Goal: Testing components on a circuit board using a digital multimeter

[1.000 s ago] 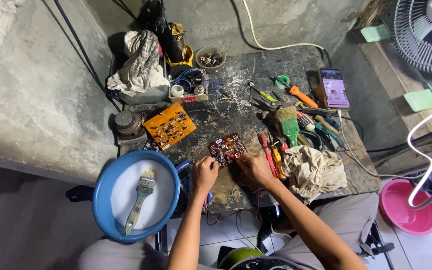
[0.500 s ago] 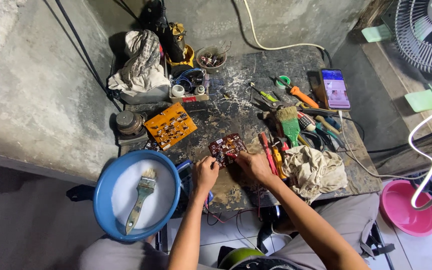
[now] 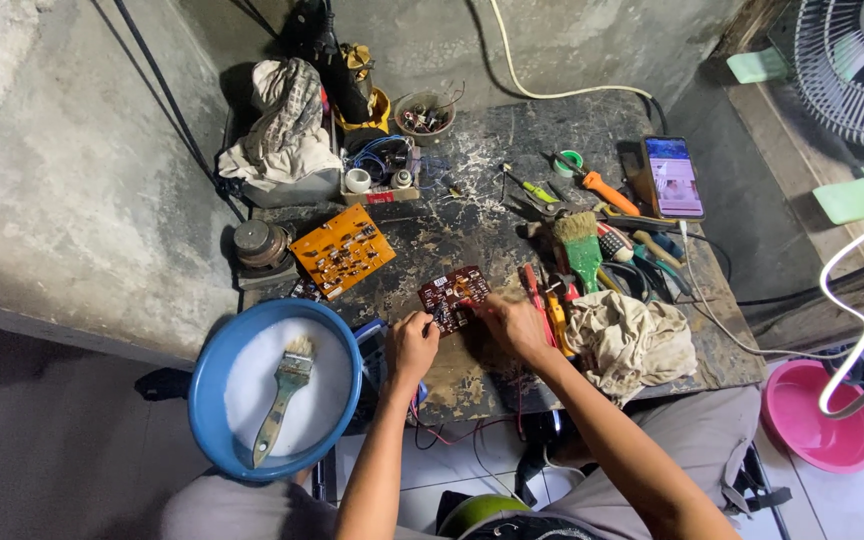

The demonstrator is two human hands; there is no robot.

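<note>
Dark red board (image 3: pixel 454 296) at frame centre, flat on the stained bench (image 3: pixel 492 215), pinned from both lower corners. Left hand (image 3: pixel 413 343) curled, fingertips pinching the board's lower left edge; right hand (image 3: pixel 514 324) curled too, thumb and fingers closed on its lower right edge. Gripped on two sides, probably to stop it sliding and to keep fingers off the components. Red wires (image 3: pixel 452 435) trailing off the bench edge below the hands.

Orange board (image 3: pixel 342 250) up and left of centre, lying apart. Blue basin (image 3: pixel 214 385) at lower left, holding white liquid or powder, a brush (image 3: pixel 282 398) resting inside, handle toward the bottom of the frame, placed within left reach. Green brush (image 3: pixel 582 250), screwdrivers and pliers crowded right of centre, on the right hand's side. Rag (image 3: pixel 632 340) just right of the right hand. Phone (image 3: pixel 673 177) at upper right, screen lit, propped facing the person. Pink basin (image 3: pixel 820 420) at lower right, off the bench.
</note>
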